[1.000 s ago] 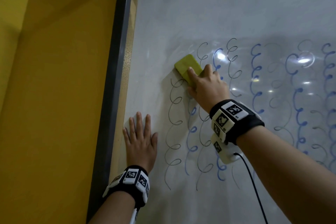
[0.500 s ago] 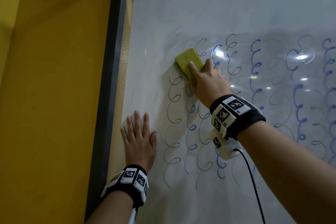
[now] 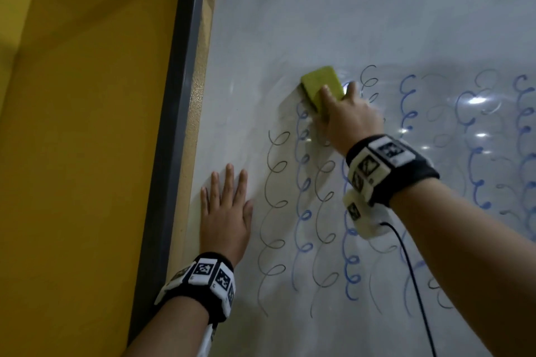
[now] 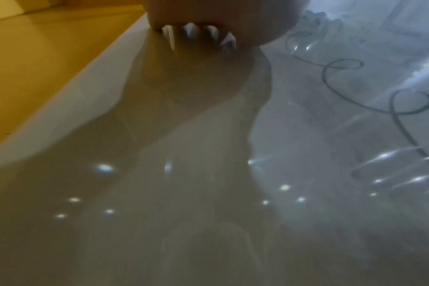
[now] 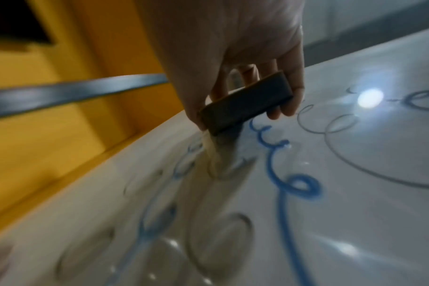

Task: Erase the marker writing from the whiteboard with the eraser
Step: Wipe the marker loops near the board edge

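Note:
A yellow-green eraser [image 3: 320, 87] presses against the whiteboard [image 3: 348, 9] at the top of the looped marker lines [image 3: 304, 177], which run down the board in blue and grey columns. My right hand [image 3: 345, 116] grips the eraser from below, thumb on one side and fingers on the other; in the right wrist view the eraser [image 5: 245, 104] shows its dark felt side against the board, held by the right hand [image 5: 233, 58]. My left hand [image 3: 226, 211] lies flat on the board near its left edge, fingers straight; the left hand [image 4: 220, 17] shows the same in the left wrist view.
A grey frame [image 3: 174, 124] and a tan strip run along the whiteboard's left edge, with a yellow wall [image 3: 72, 153] beyond. More blue loops [image 3: 475, 153] continue to the right. A black cable [image 3: 412, 284] hangs from my right wrist unit.
My right hand has swept the eraser to the right along the top of the loops, wiping the uppermost curls of the left columns. The left hand has stayed flat on the board.

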